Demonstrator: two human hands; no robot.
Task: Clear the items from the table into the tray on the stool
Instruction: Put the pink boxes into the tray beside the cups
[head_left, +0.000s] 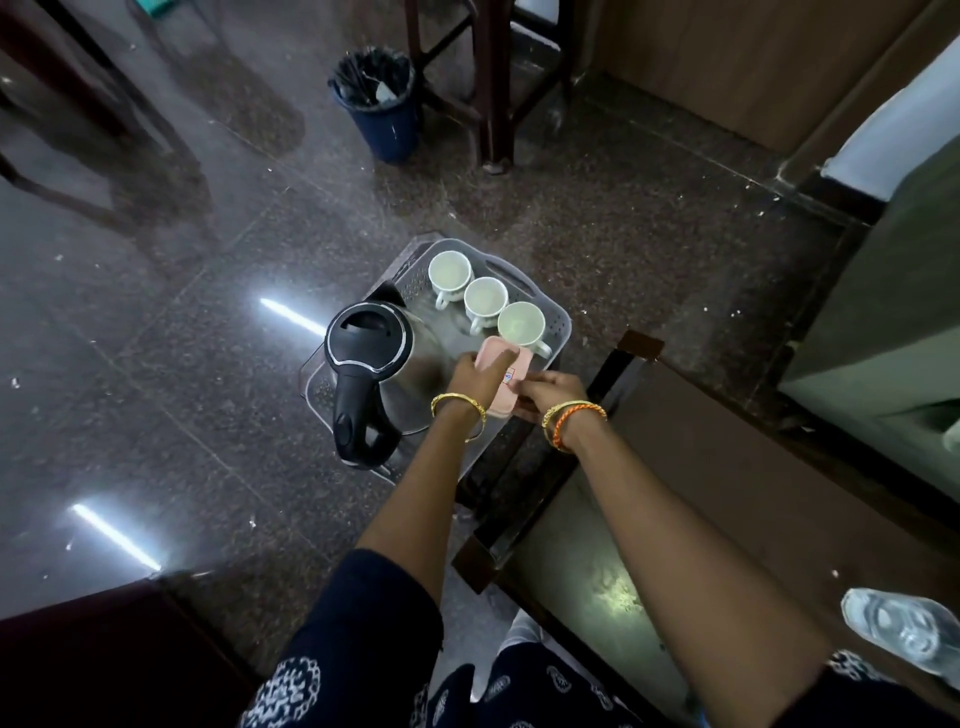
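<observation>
We see a small pink box held over the tray, at its near right edge, just beside the nearest of three white cups. Our left hand lies over the box's left side with fingers closed onto it, and our right hand grips its near right end; whether the box already rests on the tray floor we cannot tell, since the hands cover it. The three cups stand upright in a diagonal row along the tray's far right edge, handles turned toward the middle. A steel kettle with a black lid and handle fills the tray's left side. The stool under the tray is mostly hidden. The dark table runs along to the right, with a clear plastic bottle lying at its near right edge. A blue bin stands on the floor beyond.
</observation>
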